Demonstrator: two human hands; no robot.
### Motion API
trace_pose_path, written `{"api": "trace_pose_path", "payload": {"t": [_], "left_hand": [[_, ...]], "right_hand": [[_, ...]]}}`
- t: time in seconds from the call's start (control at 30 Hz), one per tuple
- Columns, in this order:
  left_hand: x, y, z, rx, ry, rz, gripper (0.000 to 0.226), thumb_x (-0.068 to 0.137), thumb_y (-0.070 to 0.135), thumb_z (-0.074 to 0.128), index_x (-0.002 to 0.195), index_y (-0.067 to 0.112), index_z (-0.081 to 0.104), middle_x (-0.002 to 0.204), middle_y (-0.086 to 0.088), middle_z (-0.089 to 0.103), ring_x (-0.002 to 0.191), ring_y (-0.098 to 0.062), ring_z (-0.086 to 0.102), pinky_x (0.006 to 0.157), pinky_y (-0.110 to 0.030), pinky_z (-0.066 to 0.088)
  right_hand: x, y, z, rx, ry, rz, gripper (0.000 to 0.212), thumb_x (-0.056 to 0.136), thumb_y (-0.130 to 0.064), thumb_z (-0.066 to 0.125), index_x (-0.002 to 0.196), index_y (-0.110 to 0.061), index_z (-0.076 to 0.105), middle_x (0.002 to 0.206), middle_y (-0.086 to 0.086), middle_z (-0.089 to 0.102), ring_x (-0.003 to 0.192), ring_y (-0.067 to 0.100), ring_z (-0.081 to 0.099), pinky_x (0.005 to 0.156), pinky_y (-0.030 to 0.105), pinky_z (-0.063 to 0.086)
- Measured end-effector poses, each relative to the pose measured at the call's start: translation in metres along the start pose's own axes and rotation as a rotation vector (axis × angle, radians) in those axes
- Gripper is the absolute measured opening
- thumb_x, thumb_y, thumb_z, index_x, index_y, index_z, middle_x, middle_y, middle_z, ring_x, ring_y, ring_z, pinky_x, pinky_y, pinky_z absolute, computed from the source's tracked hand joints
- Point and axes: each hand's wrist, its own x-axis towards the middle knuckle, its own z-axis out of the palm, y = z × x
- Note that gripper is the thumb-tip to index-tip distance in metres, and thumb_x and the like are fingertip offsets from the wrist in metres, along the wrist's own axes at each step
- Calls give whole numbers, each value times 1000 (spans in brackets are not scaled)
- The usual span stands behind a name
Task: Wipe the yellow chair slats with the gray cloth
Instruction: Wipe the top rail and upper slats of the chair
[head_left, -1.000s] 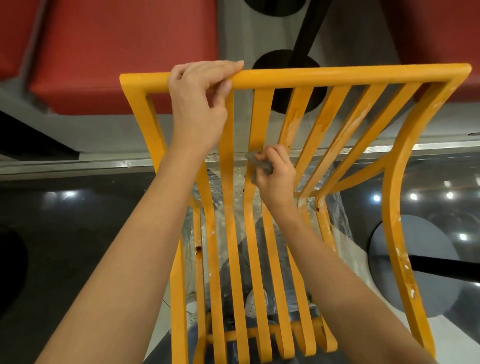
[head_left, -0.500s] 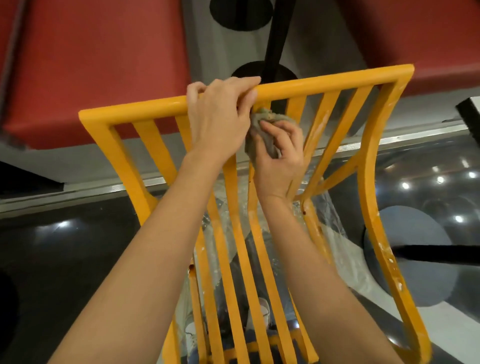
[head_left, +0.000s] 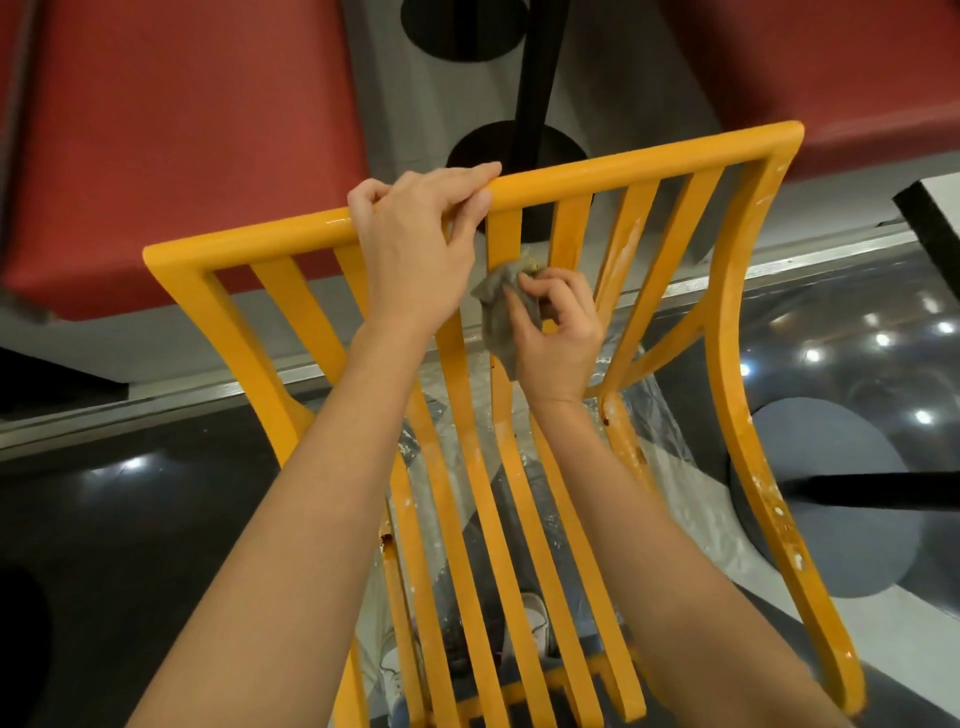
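Yellow painted slatted chair back (head_left: 597, 179) fills centre of frame, top rail running from left-middle up to upper right. Left hand (head_left: 415, 249) closes its grip over the top rail, fingers curled over the far edge, thumb on the near side. Right hand (head_left: 558, 332) just below and to the right, grip closed on crumpled gray cloth (head_left: 498, 306), pinched between thumb and fingertips. Cloth sits centre frame, pressed against a middle yellow slat (head_left: 503, 234) just beneath the top rail. Whitish smears on the slats toward the right (head_left: 621, 244) and on the right side post (head_left: 748, 415). Red padded seats (head_left: 182, 130) in upper left and upper right. Glossy dark floor (head_left: 130, 519) below.
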Motion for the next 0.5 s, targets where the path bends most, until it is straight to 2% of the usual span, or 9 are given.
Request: {"api": "trace_pose_path", "payload": {"t": [0.1, 0.17, 0.27, 0.33, 0.4, 0.5], "left_hand": [[-1, -1, 1, 8, 11, 2, 28, 100, 38, 47, 120, 42, 66, 115, 23, 67, 103, 0, 56, 80, -24, 15], [-1, 0, 1, 12, 14, 0, 28, 100, 38, 47, 120, 42, 66, 116, 23, 67, 104, 0, 56, 79, -24, 15], [0, 1, 1, -1, 15, -8, 28, 100, 38, 47, 120, 42, 66, 117, 23, 67, 104, -1, 56, 81, -25, 16], [0, 0, 1, -5, 10, -10, 28, 100, 39, 47, 120, 42, 66, 117, 22, 67, 104, 0, 56, 82, -25, 16], [1, 0, 2, -1, 8, -10, 28, 100, 39, 47, 121, 42, 66, 117, 23, 67, 104, 0, 56, 82, -25, 16], [1, 0, 2, 12, 11, -15, 28, 100, 38, 48, 121, 42, 66, 117, 23, 67, 105, 0, 56, 80, -25, 15]], "right_hand": [[18, -19, 8, 83, 144, 12, 7, 84, 2, 75, 88, 6, 71, 97, 14, 65, 96, 7, 58, 85, 21, 52], [25, -29, 18, 117, 205, 7, 6, 83, 5, 74, 84, 7, 69, 95, 16, 64, 95, 12, 60, 87, 19, 50], [4, -13, 15, 53, 128, 57, 8, 83, 1, 76, 82, 4, 68, 97, 16, 67, 95, 18, 63, 85, 27, 54], [-10, -3, 11, 42, 114, 159, 10, 83, -4, 78, 86, 2, 71, 98, 10, 71, 95, 9, 64, 87, 24, 55], [-4, -11, 18, 158, 208, 274, 14, 83, -7, 78, 92, 2, 74, 98, 8, 74, 97, 9, 67, 89, 28, 56], [14, -38, 37, 340, 329, 344, 11, 85, -2, 75, 93, 6, 71, 95, 13, 74, 100, 19, 71, 91, 39, 58]]}}
